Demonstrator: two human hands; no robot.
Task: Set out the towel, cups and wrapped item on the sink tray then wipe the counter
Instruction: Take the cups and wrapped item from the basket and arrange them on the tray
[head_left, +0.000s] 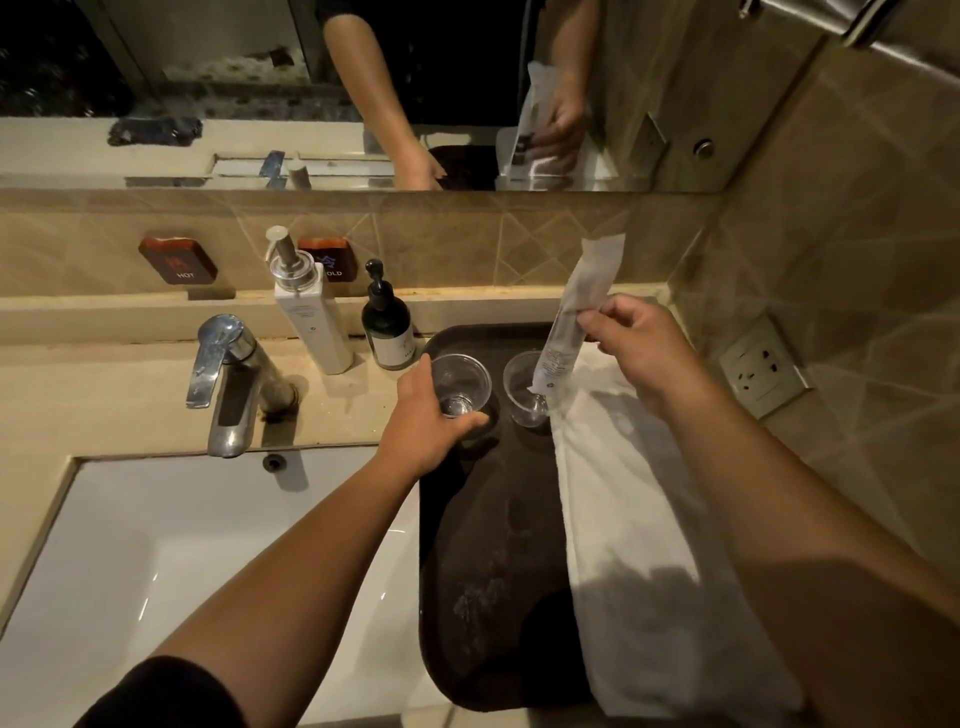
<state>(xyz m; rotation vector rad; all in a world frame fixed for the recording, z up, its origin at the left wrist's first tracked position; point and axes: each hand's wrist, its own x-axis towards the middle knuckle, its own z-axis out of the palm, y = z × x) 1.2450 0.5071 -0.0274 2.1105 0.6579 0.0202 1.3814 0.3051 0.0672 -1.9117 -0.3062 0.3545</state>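
Counter of pale beige stone (130, 400) runs along the tiled wall, and everything here is easiest placed from the dark oval plastic tray (488, 545) that sits on it to the right of the white basin (156, 571). Along the tray's right side lies the folded white towel (639, 519), lengthwise and already set out, its right edge hanging over the tray's rim. At the tray's far end stand two clear plastic cups — the left cup (460, 387) nearer the tray's left rim, the right cup (522, 389) just beside the towel's far corner.

The left hand (431, 415) grips the left cup from its left, thumb and fingers curled round the wall near the base, so that cup is being seated or steadied. The right hand (639, 353) pinches the long clear-wrapped item (563, 332) near its middle, holding it tilted over the tray's far end with its lower tip at or just inside the right cup's mouth; whether it touches the cup I cannot tell.

To do this step well, I would lower the wrapped item gently — a light cup tips easily if the tip pushes sideways — and release only once its weight rests. The left hand should let go of its cup upright, level with its neighbour.

Beyond the tray's far left corner stand a white pump bottle (311, 322) and a dark pump bottle (389, 332).
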